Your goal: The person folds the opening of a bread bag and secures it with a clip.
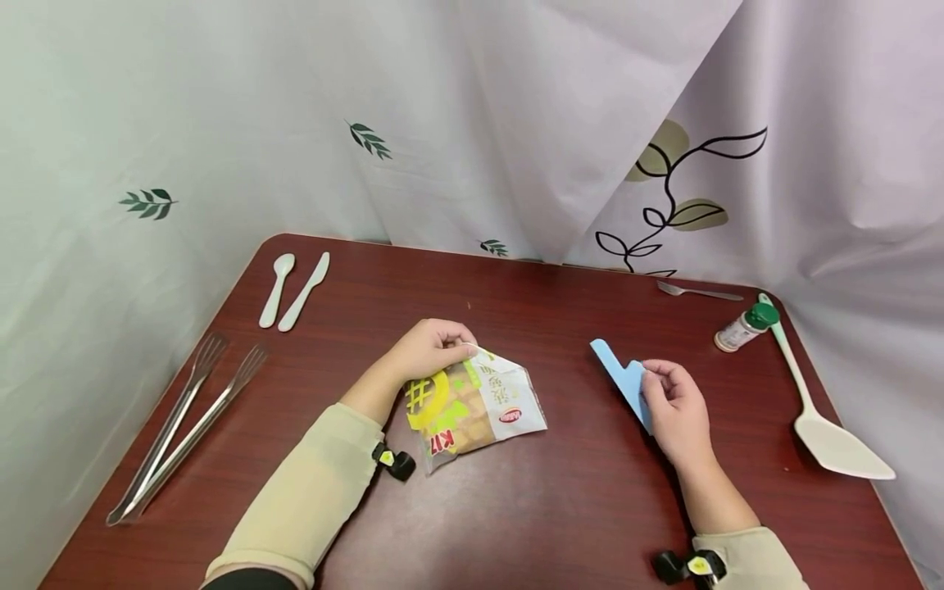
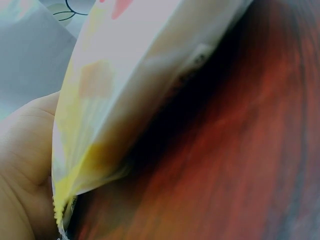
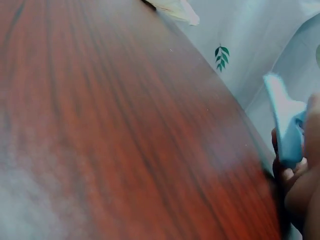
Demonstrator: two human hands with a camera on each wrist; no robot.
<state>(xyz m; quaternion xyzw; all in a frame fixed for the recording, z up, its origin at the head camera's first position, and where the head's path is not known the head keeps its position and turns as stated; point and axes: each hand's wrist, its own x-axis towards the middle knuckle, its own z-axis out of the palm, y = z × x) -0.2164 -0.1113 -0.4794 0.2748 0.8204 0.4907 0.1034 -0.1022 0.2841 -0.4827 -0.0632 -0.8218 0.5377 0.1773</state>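
A white and yellow food packet (image 1: 472, 410) with red print lies near the middle of the table. My left hand (image 1: 431, 348) pinches its upper edge between thumb and fingers. In the left wrist view the packet (image 2: 115, 90) fills the upper left and hides most of that hand's fingers. To the right, my right hand (image 1: 674, 410) grips a light blue plastic piece (image 1: 623, 377) with a narrow strip and a wider part. That blue piece (image 3: 285, 120) shows at the right edge of the right wrist view, with fingertips around its lower end.
Metal tongs (image 1: 184, 434) lie at left, below a white spoon (image 1: 275, 291) and white knife (image 1: 305, 293). A fork (image 1: 696, 292), a green-capped shaker (image 1: 741, 332) and a white spatula (image 1: 826, 434) lie at right. Curtains border the dark red table (image 1: 516, 524).
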